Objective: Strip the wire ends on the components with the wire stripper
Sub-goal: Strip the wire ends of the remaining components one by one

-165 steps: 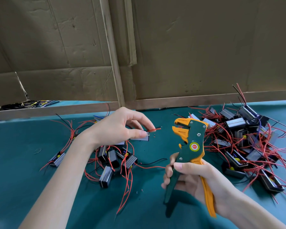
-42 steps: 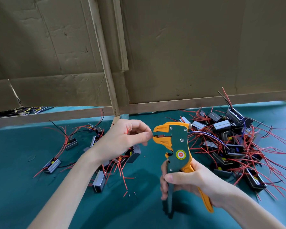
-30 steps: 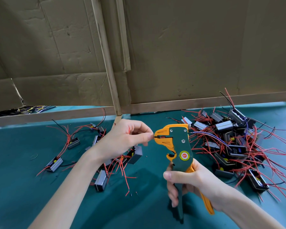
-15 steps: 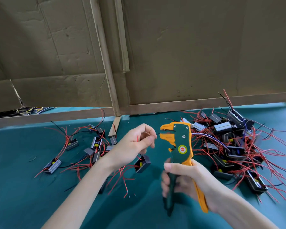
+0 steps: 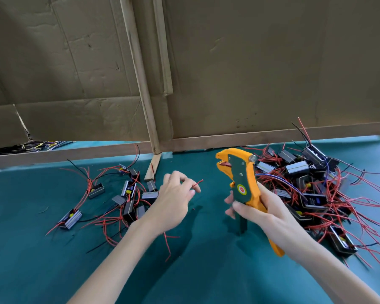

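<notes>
My right hand (image 5: 263, 213) grips the wire stripper (image 5: 241, 176) round its handles, head up, orange nose turned left; something red shows between its jaws. Left of the stripper and apart from it, my left hand (image 5: 173, 202) has its fingers curled and pinches a red wire (image 5: 198, 183), whose free end points toward the stripper without touching it. My hand hides whichever component that wire belongs to.

Just right of the stripper lies the big pile of components (image 5: 305, 189), its red and black leads tangled; a blue wire (image 5: 281, 179) from it runs up behind the stripper. Farther left of the stripper, past my left hand, sits a smaller scatter of components (image 5: 127, 194). A red scrap (image 5: 193, 208) lies on the teal cloth (image 5: 206, 270) left of the stripper. Behind the stripper stands a cardboard wall (image 5: 250, 62), with a short wood block (image 5: 153, 168) at its foot.
</notes>
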### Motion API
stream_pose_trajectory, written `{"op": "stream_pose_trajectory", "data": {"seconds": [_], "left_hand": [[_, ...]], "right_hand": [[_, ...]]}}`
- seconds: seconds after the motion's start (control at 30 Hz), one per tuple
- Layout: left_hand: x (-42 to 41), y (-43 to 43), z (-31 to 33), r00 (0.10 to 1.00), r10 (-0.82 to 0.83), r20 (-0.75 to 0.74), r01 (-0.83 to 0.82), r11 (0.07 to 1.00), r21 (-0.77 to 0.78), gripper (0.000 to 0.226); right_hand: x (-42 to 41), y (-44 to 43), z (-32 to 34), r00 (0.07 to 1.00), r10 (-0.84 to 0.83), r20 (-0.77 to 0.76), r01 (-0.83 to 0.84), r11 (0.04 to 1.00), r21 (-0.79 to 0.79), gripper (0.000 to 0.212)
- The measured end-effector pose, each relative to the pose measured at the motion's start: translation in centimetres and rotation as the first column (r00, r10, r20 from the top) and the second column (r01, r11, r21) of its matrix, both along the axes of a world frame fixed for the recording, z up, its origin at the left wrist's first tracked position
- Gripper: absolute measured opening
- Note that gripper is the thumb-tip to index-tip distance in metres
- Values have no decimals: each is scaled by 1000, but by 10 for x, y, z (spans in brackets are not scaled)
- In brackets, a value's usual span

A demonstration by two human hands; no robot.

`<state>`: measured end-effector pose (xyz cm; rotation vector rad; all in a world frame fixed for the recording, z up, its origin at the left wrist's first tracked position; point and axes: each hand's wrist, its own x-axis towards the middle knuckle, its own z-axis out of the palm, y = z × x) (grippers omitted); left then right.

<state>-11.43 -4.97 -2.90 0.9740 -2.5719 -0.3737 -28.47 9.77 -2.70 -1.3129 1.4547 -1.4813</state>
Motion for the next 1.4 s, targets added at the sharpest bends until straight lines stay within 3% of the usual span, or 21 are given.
{"op": "stream_pose_trajectory", "data": {"seconds": [0.17, 0.23, 0.37, 0.53, 0.63, 0.77, 0.83, 0.97, 1.1, 1.4], "left_hand": [[-2, -1, 1, 999, -37, 29, 33, 993, 110, 33], [-3, 1, 1, 999, -41, -25, 44, 990, 135, 34], [-1, 1, 0, 993, 7, -120, 20, 975, 220, 32], [-2, 0, 4, 986, -6, -167, 48, 967, 251, 32], [-2, 4, 10, 973, -41, -226, 103, 957, 272, 33], [-1, 12, 23, 944, -53, -325, 128, 968, 215, 32], [0, 15, 32, 925, -43, -377, 114, 979, 169, 31], [5, 20, 53, 876, -37, -481, 134, 976, 169, 24], [8, 27, 66, 838, -54, -542, 179, 967, 180, 13], [10, 32, 72, 863, -100, -495, 167, 982, 93, 9]], "right_hand": [[-9, -3, 3, 997, -15, -70, 21, 995, 95, 48], [-18, -5, 3, 999, -1, 47, -5, 990, 138, 59], [-24, -6, 2, 975, 45, 217, -85, 980, 178, 52], [-21, -6, -1, 976, 37, 214, -66, 989, 130, 54], [-15, -5, -3, 938, 94, 333, -134, 986, 99, 48], [-4, -3, -1, 904, 188, 383, -255, 958, 132, 64], [-1, -2, -1, 899, 203, 388, -278, 949, 148, 59], [4, 1, -1, 900, 234, 367, -308, 938, 158, 22], [7, 2, 0, 891, 263, 369, -329, 936, 127, 16], [9, 6, 4, 867, 320, 382, -372, 926, 70, 14]]}}
